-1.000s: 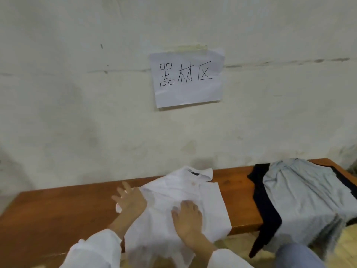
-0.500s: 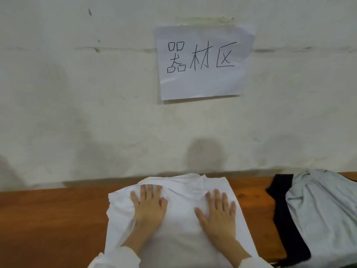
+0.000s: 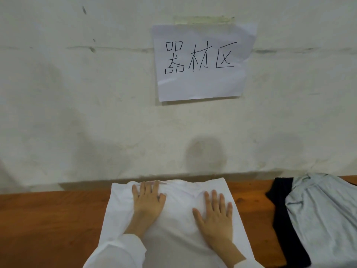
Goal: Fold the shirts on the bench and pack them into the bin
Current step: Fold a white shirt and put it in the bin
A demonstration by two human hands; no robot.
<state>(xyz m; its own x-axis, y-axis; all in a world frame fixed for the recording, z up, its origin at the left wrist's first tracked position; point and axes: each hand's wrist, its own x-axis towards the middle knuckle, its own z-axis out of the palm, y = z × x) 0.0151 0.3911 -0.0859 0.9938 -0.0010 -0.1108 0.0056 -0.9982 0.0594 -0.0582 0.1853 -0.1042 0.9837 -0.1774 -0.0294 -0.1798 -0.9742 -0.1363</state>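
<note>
Wall (image 3: 77,93): pale, stained plaster filling the upper two thirds of the frame, with a faint horizontal crack line across the top.
Bench (image 3: 48,219): reddish-brown wood running along the bottom of the frame from the left edge to the right edge, set against the wall.
White shirt (image 3: 179,209): lies flat on the bench at lower centre, folded into a rough rectangle whose far edge reaches the wall.
Grey shirt (image 3: 324,213): crumpled at lower right on the bench, apart from the white shirt.
Paper sign (image 3: 201,62): white sheet with three handwritten characters, upper centre-right on the wall.
Black shirt (image 3: 280,206): lies under the grey shirt, its dark edge showing on that shirt's left side.
Right hand (image 3: 214,215): palm down, fingers straight and slightly spread, pressing the right half of the white shirt.
Left hand (image 3: 148,202): palm down, fingers straight, pressing the left half near the far edge.
Left sleeve (image 3: 117,252): white cuff at the bottom edge.
Tape (image 3: 204,19): yellowish strip holding the top of the sign.
</note>
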